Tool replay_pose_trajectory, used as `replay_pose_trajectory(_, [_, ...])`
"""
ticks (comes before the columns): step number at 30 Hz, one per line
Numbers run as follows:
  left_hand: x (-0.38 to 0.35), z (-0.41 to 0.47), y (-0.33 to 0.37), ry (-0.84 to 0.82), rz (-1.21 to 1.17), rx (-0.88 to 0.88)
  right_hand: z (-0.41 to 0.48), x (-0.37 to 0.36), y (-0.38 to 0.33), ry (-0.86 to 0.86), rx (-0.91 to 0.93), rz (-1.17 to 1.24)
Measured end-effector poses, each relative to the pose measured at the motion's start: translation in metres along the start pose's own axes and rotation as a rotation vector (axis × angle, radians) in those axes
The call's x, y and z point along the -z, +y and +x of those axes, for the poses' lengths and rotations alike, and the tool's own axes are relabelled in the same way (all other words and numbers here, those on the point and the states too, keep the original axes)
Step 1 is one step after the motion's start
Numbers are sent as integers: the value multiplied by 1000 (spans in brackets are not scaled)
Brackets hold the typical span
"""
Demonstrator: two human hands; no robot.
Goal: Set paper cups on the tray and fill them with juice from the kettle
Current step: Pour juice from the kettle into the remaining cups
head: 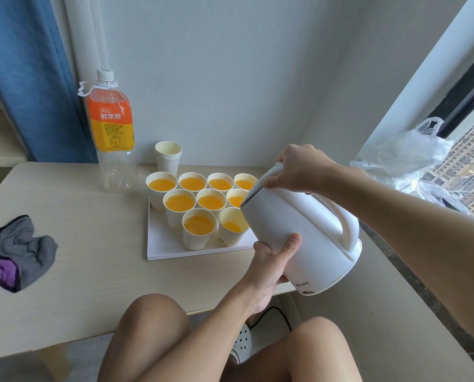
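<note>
A white kettle (307, 232) is tilted steeply to the left over the tray's right side, its spout above a paper cup (231, 227) partly filled with orange juice. My left hand (271, 260) grips the kettle's lower body from below. My right hand (299, 168) holds down the kettle's lid at the top. Several paper cups of juice, such as the front cup (198, 228), stand in rows on the white tray (161, 246).
A stack of spare paper cups (168, 155) stands behind the tray. An empty juice bottle (111, 133) is at the back left. A grey and purple cloth (15, 250) lies on the left. A plastic bag (404, 161) sits on the window sill.
</note>
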State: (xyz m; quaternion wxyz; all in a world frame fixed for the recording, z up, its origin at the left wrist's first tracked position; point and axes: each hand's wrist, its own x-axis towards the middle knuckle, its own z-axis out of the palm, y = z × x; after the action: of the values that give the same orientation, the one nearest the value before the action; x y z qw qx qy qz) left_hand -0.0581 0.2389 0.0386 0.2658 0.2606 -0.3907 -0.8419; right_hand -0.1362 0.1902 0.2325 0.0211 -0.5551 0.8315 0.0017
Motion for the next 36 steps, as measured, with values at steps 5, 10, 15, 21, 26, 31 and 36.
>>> replay_pose_trajectory(5, [-1, -1, 0, -2, 6, -1, 2, 0, -1, -10, 5, 2])
replay_pose_trajectory(10, [-1, -1, 1, -11, 10, -8, 2, 0, -2, -12, 8, 1])
replay_pose_trajectory(15, [-1, -1, 2, -11, -5, -5, 3, 0, -3, -11, 10, -3])
replay_pose_trajectory(21, [-1, -2, 2, -11, -22, -3, 4, 0, -5, -11, 14, -11])
replay_pose_trajectory(26, [-2, -3, 4, -16, -18, 1, 3, 1, -7, -5, 15, -12])
replay_pose_trajectory(31, [-2, -3, 3, -19, -25, -7, 3, 1, -8, -3, 15, -18])
replay_pose_trajectory(36, [-2, -2, 4, -18, -31, -6, 4, 1, -9, 0, 19, -11])
